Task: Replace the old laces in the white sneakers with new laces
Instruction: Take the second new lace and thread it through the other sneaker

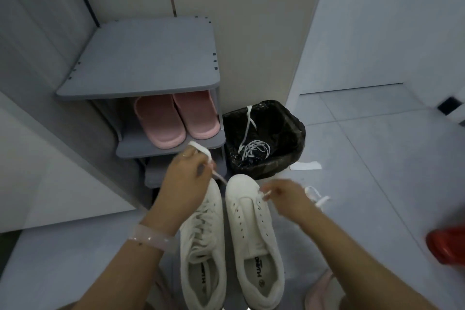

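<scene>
Head view: two white sneakers side by side on the floor, toes pointing away toward the shelf. Left sneaker is laced. Right sneaker has bare eyelets along most of its length.

Left hand sits over the left sneaker's toe, fingers curled and clamped on a bunched white lace; a strand runs from the fist down toward the gap between the toes. Pale translucent wristband on that wrist.

Right hand is beside the right sneaker's toe area, fingers pinching a lace end right at the front eyelets. More lace loops out past the hand on the floor side. Motion blur here, so the exact eyelet can't be told.

Black-lined bin stands just beyond the sneakers, right of the shelf, with white laces coiled inside, one strand draped up to the rim.

Grey shoe rack behind, pink slippers on its middle shelf. White scrap on the floor beside the bin. Red object at the right edge, blurred.
</scene>
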Motion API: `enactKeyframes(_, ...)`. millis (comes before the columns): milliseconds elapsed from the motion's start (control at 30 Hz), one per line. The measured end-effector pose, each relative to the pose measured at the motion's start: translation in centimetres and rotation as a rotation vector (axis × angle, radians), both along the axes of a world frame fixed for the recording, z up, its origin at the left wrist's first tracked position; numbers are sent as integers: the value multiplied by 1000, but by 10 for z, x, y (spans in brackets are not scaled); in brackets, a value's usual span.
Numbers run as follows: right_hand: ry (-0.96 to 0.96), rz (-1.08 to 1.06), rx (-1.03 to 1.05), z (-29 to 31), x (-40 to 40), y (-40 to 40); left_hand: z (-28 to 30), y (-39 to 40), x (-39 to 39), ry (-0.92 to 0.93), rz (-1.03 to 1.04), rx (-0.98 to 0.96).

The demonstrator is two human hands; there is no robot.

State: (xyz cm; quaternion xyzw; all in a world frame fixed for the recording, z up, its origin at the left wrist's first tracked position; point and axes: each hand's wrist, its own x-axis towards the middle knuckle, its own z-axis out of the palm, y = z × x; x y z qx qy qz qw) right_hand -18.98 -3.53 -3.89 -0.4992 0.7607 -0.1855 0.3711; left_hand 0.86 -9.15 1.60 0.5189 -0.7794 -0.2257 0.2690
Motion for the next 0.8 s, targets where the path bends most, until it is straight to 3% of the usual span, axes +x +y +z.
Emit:
enactKeyframes(133, 102, -74, -29, -24, 14, 3, -31, 15, -8, -164, -63, 334)
enactKeyframes(267, 118, -76, -58, -20, 13, -1, -56, 40, -18, -95, -73, 651)
enactKeyframes(467, -34, 69, 21, -29, 16, 31, -65, 58, -36, 133, 28, 843)
enactKeyframes(700, -261, 16, 69, -29, 11, 70, -66, 82, -42, 104, 41, 846)
enactKeyframes(800, -197, 46, -33, -19, -2, 69, -65, 79, -42, 129, 87, 838)
